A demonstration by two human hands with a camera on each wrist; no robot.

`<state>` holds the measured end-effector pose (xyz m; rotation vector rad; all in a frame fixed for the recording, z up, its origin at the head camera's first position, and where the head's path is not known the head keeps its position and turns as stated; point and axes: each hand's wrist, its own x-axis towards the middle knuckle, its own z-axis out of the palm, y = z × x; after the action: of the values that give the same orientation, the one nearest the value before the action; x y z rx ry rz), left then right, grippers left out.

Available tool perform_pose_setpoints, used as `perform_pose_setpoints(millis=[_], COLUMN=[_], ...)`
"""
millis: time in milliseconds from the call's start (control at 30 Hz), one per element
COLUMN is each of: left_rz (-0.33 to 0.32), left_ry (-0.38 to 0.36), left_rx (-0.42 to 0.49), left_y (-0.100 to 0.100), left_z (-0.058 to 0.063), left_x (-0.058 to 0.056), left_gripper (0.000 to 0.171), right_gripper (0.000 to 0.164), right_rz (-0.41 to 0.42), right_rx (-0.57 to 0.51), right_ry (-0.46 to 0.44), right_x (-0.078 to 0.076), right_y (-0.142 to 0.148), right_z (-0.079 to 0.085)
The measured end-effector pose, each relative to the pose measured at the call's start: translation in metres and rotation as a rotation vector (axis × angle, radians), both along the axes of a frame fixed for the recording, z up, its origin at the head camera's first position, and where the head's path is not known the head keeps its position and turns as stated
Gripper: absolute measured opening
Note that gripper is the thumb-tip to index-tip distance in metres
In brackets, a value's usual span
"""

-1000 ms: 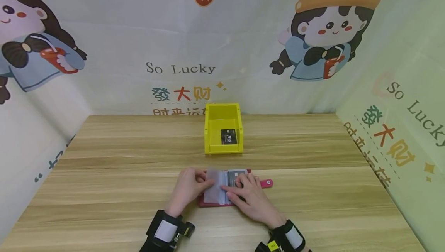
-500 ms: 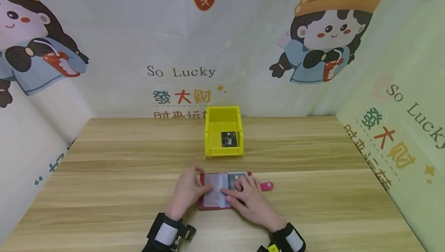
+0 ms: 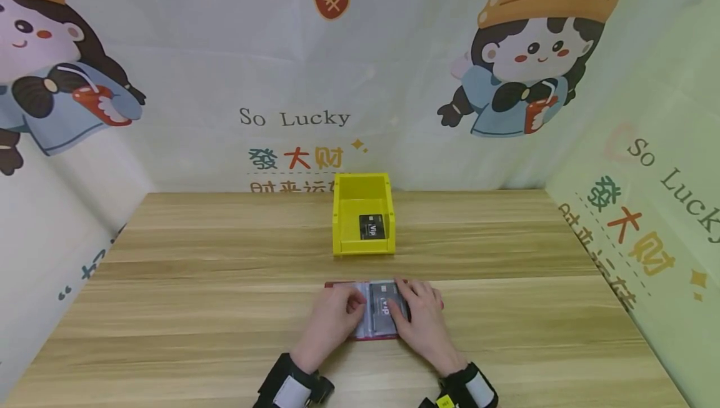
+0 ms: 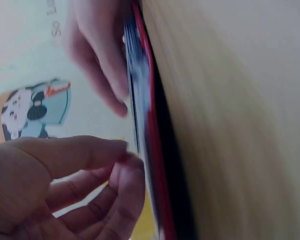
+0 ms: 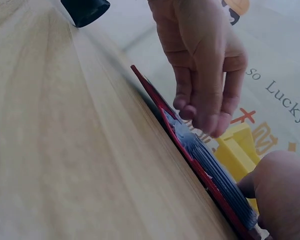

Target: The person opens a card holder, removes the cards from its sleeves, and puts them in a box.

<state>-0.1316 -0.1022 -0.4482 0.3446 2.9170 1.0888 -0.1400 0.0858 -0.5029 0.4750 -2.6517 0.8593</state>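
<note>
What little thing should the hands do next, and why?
Perhaps the left hand should reach for the left edge of the Vip card in the card holder: that hand is close beside the card, while the right hand rests across the card's right side, which may keep it steady.

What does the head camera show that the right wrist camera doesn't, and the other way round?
Only the head view: the black Vip card inside the yellow bin, and the Vip card face in the open page.

Only the right wrist view: the stacked page edges, seen from the side.

Both: the red card holder, the left hand, the right hand, the bin and "So Lucky" lettering.
</note>
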Motion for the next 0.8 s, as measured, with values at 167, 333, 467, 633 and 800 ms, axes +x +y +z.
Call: perform_pose_setpoints(millis=[167,333,467,633,800], left_rz=[-0.022,0.015,0.028,0.036,0.046], left_ry=[-0.011,-0.011,-0.039,-0.072,-0.109], left_rx=[0.049,0.04,0.05,0.065,0.076], left_y=[0.007,0.008,0.009,0.01,0.009], left_z=[-0.003,-0.006,-0.009,-0.012,-0.014], left_x=[-0.003,-0.008,-0.011,-0.013,-0.014], left_gripper=[0.006,0.009,0.012,0.014,0.015], right_gripper=[0.047,0.05,0.05,0.05,0.049], right_rz=[-0.007,0.008,0.03,0.052,0.055], right_rx=[0.014,-0.007,-0.007,-0.01,-0.04], right_ry=[-0.069,-0.098,-0.105,-0.133,-0.149], right_x=[-0.001,-0.001,-0.002,-0.002,-0.003], right_y=[0.001,0.002,0.006,0.01,0.011], right_z=[0.001,0.003,0.003,0.003,0.002])
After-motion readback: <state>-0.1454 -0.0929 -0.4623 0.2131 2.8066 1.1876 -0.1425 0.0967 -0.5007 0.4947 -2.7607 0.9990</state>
